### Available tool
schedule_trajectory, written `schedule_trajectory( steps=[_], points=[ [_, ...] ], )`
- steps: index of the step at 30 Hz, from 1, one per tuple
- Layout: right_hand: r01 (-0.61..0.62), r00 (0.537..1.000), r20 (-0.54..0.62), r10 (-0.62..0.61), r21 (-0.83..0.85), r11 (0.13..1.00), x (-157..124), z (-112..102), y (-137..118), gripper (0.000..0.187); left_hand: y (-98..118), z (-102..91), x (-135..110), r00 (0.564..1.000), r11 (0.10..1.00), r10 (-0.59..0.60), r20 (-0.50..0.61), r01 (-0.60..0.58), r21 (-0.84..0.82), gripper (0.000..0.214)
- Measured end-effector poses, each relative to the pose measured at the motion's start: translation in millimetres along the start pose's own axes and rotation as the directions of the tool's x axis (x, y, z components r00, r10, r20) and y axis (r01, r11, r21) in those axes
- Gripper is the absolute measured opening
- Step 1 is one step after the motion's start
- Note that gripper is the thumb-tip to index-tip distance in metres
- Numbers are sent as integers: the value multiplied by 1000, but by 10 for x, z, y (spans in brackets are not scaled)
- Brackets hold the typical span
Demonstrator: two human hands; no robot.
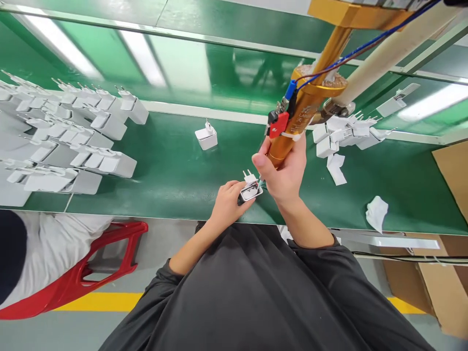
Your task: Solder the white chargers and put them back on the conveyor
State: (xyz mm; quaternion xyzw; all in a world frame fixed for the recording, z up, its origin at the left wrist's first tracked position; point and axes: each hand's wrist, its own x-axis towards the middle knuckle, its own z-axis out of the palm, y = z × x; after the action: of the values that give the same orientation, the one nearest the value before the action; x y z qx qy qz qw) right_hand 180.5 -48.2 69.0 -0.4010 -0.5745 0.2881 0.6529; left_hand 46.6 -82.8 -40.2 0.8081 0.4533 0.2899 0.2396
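In my left hand (229, 203) is a white power adapter (250, 191) with two prongs, its open side facing up and showing the inside. My right hand (285, 170) is wrapped round a gold cylindrical dispenser gun (303, 109), which has a red and black switch (278, 125) strapped to its side. The gun's thin pale tip (260, 183) points down at the adapter's right inner edge; whether it touches cannot be made out. Beyond my hands another white adapter (206, 138) stands on the green bench (171, 165), prongs upward.
Many white adapters (84, 131) stand in rows on the left. More adapters (347, 131) sit in a heap at right, near white paper scraps (337, 168) and a crumpled tissue (377, 213). A person in white sits on a red stool (120, 243). Cardboard boxes (435, 278) are lower right.
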Motion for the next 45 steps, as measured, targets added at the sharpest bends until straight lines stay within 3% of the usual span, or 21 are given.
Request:
schedule_trajectory(
  steps=[6, 14, 21, 26, 32, 39, 45],
  points=[
    [57, 997, -44, -61, -83, 995, -39, 95, -21, 49, -21, -202, 18, 995, 991, -10, 95, 23, -133, 44],
    [-45, 999, -15, 43, -149, 988, -80, 166, -48, 53, 82, -477, 69, 993, 985, -53, 102, 68, -155, 41],
    [8, 1000, -21, -10, -81, 997, -92, 140, -26, 32, 151, -533, 78, 991, 985, -66, 117, 84, -151, 37],
    [39, 999, -27, -41, -95, 995, -93, 139, -24, 37, 167, -545, 99, 992, 988, -44, 119, 61, -144, 37],
    [-9, 999, -31, 6, -94, 996, -97, 157, -19, 31, 180, -579, 128, 990, 992, -45, 133, 60, -107, 39],
    [-9, 1000, -21, 7, -138, 990, -91, 202, -72, 47, 152, -590, 98, 990, 995, -39, 134, 52, -89, 36],
    [32, 999, -6, -33, -129, 991, -85, 181, -33, 35, 177, -596, 94, 989, 994, -55, 135, 68, -91, 37]
  ],
)
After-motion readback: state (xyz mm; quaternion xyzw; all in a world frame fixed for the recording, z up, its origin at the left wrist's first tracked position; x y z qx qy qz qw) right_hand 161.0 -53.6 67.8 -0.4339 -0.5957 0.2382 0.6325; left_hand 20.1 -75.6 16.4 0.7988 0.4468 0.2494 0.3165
